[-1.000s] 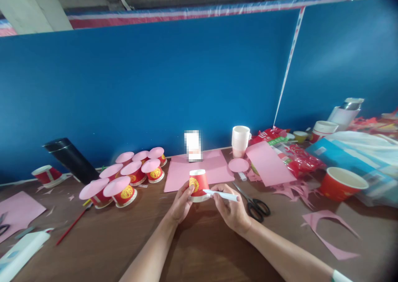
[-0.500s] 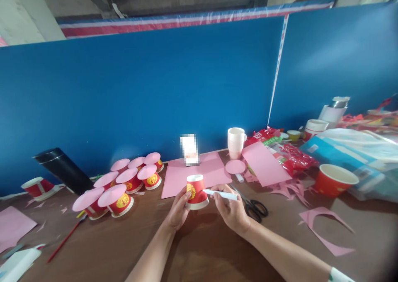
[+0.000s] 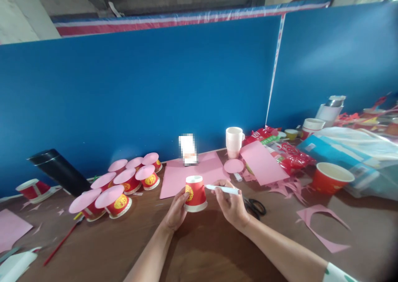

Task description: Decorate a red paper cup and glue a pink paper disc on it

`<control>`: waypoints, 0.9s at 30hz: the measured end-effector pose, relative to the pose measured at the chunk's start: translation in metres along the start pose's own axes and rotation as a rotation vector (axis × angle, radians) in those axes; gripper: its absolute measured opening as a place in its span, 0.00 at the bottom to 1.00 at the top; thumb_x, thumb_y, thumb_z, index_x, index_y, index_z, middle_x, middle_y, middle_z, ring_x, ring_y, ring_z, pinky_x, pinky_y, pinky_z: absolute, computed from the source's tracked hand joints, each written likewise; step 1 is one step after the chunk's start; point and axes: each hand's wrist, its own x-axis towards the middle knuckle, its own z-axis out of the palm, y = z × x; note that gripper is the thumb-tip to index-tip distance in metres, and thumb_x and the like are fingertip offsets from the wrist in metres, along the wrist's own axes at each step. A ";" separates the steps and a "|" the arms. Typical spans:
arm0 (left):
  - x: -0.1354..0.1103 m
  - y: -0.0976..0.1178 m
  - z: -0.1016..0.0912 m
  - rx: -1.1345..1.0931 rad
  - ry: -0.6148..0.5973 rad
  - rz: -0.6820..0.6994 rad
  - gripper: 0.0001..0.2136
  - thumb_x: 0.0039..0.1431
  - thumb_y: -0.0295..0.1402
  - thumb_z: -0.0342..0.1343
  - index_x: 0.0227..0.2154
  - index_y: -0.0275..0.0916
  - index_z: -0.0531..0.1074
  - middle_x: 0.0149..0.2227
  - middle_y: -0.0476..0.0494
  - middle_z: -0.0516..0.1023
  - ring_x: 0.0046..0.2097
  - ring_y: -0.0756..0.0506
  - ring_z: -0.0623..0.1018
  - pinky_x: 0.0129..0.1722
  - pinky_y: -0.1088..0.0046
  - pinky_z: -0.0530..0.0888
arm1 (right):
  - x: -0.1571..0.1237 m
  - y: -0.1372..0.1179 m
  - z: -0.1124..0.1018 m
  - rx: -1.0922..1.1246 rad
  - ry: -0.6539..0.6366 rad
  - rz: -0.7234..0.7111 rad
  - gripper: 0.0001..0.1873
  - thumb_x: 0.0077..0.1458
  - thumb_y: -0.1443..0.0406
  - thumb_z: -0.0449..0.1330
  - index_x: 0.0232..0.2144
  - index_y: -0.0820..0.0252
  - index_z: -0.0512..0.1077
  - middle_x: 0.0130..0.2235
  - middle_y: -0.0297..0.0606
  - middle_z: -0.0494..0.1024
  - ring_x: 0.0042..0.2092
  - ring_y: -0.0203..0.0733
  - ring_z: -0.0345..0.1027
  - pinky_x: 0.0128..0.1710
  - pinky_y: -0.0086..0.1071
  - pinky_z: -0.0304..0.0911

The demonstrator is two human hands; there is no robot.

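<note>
Hands meet over the middle of the brown surface (image 3: 199, 249). We record the left hand (image 3: 176, 209) with its grip closed round the side of a red paper cup (image 3: 195, 193). The cup stands upside down, rim on the surface, just in front of a pink sheet (image 3: 192, 175). The right hand (image 3: 231, 205) has its grip clenched on a white pen (image 3: 222, 189), held roughly level. The pen's tip is touching or just beside the cup's right wall; we cannot tell which. Black scissors (image 3: 256, 206) lie just right of that hand. To the left we note a cluster of capped cups (image 3: 118, 184), red and inverted, each topped with a pink disc. A stack of white cups (image 3: 234, 142) stands by the blue partition (image 3: 155, 99), and a loose pink circle (image 3: 234, 166) lies near it.
</note>
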 end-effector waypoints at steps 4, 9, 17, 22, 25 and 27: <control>0.000 0.000 0.001 0.002 -0.018 0.016 0.17 0.52 0.38 0.56 0.44 0.36 0.72 0.44 0.39 0.76 0.51 0.37 0.70 0.50 0.62 0.64 | 0.000 0.001 0.001 -0.004 0.008 0.009 0.05 0.58 0.67 0.50 0.32 0.60 0.66 0.29 0.36 0.73 0.31 0.37 0.68 0.34 0.29 0.62; 0.000 -0.001 0.000 -0.011 -0.004 0.020 0.17 0.53 0.38 0.55 0.44 0.37 0.72 0.43 0.40 0.77 0.49 0.38 0.72 0.50 0.63 0.65 | 0.000 0.001 0.002 0.013 0.002 0.010 0.05 0.58 0.68 0.51 0.32 0.60 0.66 0.29 0.35 0.73 0.31 0.36 0.68 0.34 0.27 0.62; 0.002 -0.003 -0.003 -0.046 -0.024 0.019 0.17 0.55 0.36 0.53 0.45 0.35 0.71 0.43 0.40 0.77 0.49 0.38 0.72 0.51 0.62 0.64 | -0.002 0.001 0.001 0.014 -0.013 0.039 0.05 0.58 0.67 0.51 0.32 0.60 0.66 0.29 0.35 0.73 0.30 0.36 0.67 0.33 0.27 0.62; 0.003 -0.003 -0.003 -0.041 -0.011 0.019 0.17 0.54 0.37 0.54 0.45 0.34 0.71 0.44 0.39 0.76 0.50 0.37 0.71 0.51 0.61 0.64 | -0.003 0.001 0.002 0.047 -0.049 0.059 0.05 0.58 0.66 0.50 0.33 0.60 0.65 0.29 0.36 0.73 0.31 0.36 0.67 0.33 0.27 0.62; 0.003 -0.004 -0.004 -0.037 -0.017 0.013 0.17 0.55 0.37 0.53 0.45 0.34 0.71 0.45 0.39 0.76 0.50 0.37 0.71 0.51 0.61 0.64 | -0.004 0.000 0.003 0.083 -0.065 0.075 0.06 0.59 0.66 0.50 0.33 0.60 0.65 0.29 0.36 0.72 0.31 0.37 0.67 0.32 0.27 0.63; 0.002 -0.004 -0.004 -0.034 -0.023 0.012 0.17 0.55 0.37 0.53 0.46 0.34 0.70 0.45 0.38 0.76 0.50 0.37 0.71 0.51 0.61 0.64 | -0.004 0.000 0.003 0.099 -0.057 0.077 0.06 0.59 0.66 0.50 0.34 0.60 0.65 0.29 0.36 0.72 0.31 0.37 0.67 0.32 0.27 0.63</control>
